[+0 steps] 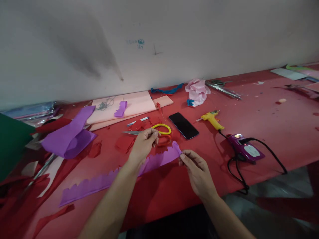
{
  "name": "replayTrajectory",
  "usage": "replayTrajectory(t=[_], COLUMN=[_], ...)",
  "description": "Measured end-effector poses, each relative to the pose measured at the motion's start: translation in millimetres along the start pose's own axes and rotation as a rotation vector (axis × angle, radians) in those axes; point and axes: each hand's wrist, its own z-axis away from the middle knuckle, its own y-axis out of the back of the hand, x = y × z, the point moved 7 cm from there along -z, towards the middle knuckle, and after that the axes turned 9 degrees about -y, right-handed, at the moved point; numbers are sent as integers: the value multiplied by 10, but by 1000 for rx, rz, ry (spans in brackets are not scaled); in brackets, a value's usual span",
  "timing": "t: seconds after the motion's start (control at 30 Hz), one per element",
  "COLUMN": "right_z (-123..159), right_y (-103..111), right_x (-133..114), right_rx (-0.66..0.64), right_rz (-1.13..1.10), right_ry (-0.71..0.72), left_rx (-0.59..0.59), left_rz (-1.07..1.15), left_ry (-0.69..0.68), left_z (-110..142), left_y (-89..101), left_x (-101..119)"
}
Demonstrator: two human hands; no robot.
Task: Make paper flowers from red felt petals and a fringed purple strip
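Note:
A long purple strip [94,185] with a scalloped upper edge runs slantwise across the red table. My right hand [198,171] pinches its right end, which is rolled or folded over at the tip. Above the strip, my left hand [146,144] is closed, thumb against curled fingers; whatever they may hold is too small to make out. Just behind that hand lie scissors with a yellow handle loop [161,128], their blades pointing left. My left forearm hides part of the strip. Red scraps [124,143] lie around the scissors.
A black phone [184,125] lies beyond my right hand. Farther right are a yellow glue gun [213,120] and a purple power box [245,147] with black cords. A purple roll [68,139], pink sheets [124,104] and pink cloth [197,91] lie near the wall.

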Motion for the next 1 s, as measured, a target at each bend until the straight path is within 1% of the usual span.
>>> replayTrajectory(t=[0.07, 0.13, 0.2, 0.27, 0.33, 0.4, 0.5, 0.6, 0.67, 0.73, 0.77, 0.83, 0.93, 1.0], right_z=[-14, -23, -28, -31, -34, -39, -54, -71, -77, -79, -79, -81, -92, -101], right_y=[13, 19, 19, 26, 35, 42, 49, 56, 60, 63, 65, 64, 56, 56], right_x=[17, 20, 23, 31, 41, 46, 44, 48, 54, 57, 58, 63, 67, 73], right_rx=[3, 9, 9, 11, 9, 6, 8, 21, 24, 19, 16, 11, 8, 16], right_rz=[-50, -73, -71, -61, -55, -55, -53, -60, -68, -74, -76, -79, -82, -91], right_ry=[-33, -46, -51, -55, -55, -49, -40, -48, -53, -51, -48, -48, -51, -56], left_rx=[-19, -76, -143, -179, -165, -143, -144, -141, -114, -100, -118, -189, -385, -479], left_rz=[-78, -79, -42, -60, -161, -272, -329, -239, -128, -18, 16, 33, -11, -3], left_ry=[-18, -23, 23, 89, 102, 64, 72, 88, 65, 95, 135, 220, 293, 326], left_z=[-16, -10, 19, 53, 69, 72, 84, 86, 74, 74, 83, 121, 211, 271], left_y=[-26, -97, -187, -247, -252, -241, -246, -271, -282, -293, -309, -350, -449, -506], left_x=[-38, -55, -82, -110, -101, -59, -63, -106, -116, -153, -181, -220, -202, -168])
